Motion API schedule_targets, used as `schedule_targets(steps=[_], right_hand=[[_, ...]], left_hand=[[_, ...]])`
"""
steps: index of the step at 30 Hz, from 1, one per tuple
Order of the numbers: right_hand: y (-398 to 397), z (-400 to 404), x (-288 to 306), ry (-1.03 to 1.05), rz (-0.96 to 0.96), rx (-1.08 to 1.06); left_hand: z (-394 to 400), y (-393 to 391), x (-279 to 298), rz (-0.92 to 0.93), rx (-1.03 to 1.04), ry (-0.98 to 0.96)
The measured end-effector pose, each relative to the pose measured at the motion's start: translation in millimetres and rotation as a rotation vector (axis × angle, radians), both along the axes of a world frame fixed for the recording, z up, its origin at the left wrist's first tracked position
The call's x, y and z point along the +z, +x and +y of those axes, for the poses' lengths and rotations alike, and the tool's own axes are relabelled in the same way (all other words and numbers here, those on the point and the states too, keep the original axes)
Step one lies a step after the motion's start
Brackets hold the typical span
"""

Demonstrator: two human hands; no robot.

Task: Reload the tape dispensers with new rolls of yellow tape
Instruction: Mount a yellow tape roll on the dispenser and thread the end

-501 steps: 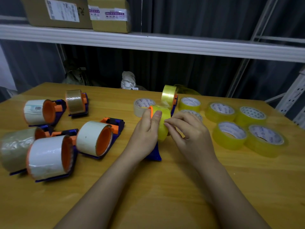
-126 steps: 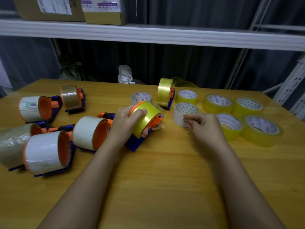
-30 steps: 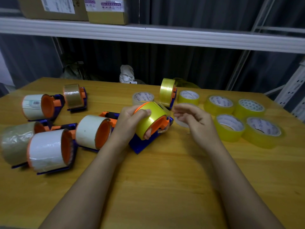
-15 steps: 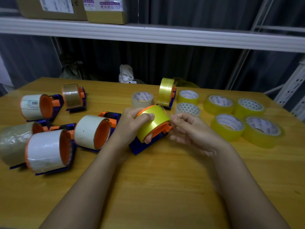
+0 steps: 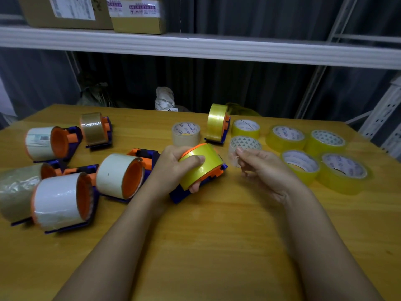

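— Okay, left hand (image 5: 173, 168)?
— Curled over yellow tape roll (image 5: 200, 165) seated on blue-orange dispenser (image 5: 188, 190), dispenser resting on bench (image 5: 217, 246), mid-scene.
— Right hand (image 5: 264, 170)?
— Just right of that roll, raised off bench, fingertips pinched together; holding anything or not, can't tell, blurred.
— Spare rolls?
— Yellow rolls (image 5: 308, 153) lying flat at far right. Second loaded dispenser (image 5: 217, 122) standing behind.
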State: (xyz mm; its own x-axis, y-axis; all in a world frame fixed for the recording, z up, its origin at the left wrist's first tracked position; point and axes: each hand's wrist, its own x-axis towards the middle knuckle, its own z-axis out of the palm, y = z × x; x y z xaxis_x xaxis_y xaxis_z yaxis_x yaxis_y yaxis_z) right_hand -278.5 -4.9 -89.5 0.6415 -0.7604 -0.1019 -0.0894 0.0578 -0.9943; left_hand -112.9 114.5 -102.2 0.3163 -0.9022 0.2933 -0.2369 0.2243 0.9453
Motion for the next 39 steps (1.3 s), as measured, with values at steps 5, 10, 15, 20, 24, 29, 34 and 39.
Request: schedule_targets(steps=[5, 10, 15, 20, 24, 29, 34, 39], right_hand=[[-1, 0, 1, -0.023, -0.141, -0.051], [-3, 0, 3, 0.033, -0.284, -0.032], [-3, 1, 5, -0.031, -0.363, -0.098], [-1, -1, 3, -0.100, -0.369, -0.145], [-4, -9, 1, -0.114, -0.332, -0.220], [-9, -15, -3, -0.084, -0.291, -0.260], [-6, -11, -2, -0.081, -0.261, -0.226], [-2, -8, -4, -0.084, -0.255, -0.231]], left_hand=[[0, -1, 0, -0.004, -0.005, -0.007], [1, 0, 1, -0.032, -0.012, -0.013], [0, -1, 2, -0.045, -0.023, -0.020], [0, -1, 4, -0.034, -0.069, -0.001], [1, -2, 4, 0.007, -0.153, 0.018], [1, 9, 8, 0.120, -0.196, 0.079], [-3, 18, 7, 0.083, -0.149, 0.138], [-4, 20, 9, 0.228, -0.061, 0.239]])
